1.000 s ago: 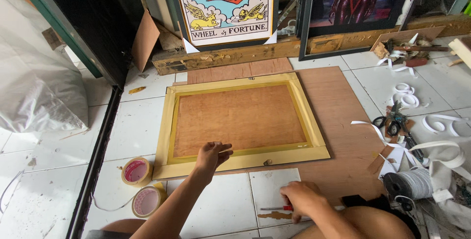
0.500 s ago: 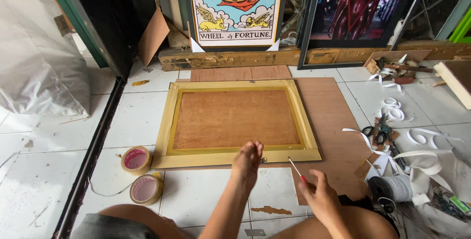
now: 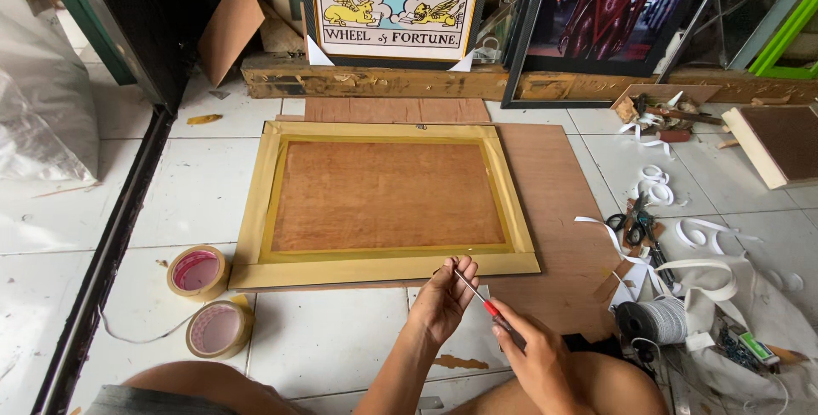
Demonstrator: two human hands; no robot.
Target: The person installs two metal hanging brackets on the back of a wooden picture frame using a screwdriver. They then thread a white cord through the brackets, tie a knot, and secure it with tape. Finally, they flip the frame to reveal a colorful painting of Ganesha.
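Frame (image 3: 388, 202), face down on the floor, taped around its backing, lying just beyond both hands. Two tape rolls (image 3: 209, 300) well off to the left hand's side. Left hand (image 3: 443, 300) with fingers pinched together at the frame's near edge, seemingly steadying something small there. Right hand (image 3: 532, 355) clenched around a screwdriver (image 3: 481, 300), tip aimed at that pinch. Probably fixing a fitting; next, tip seated square, then turned.
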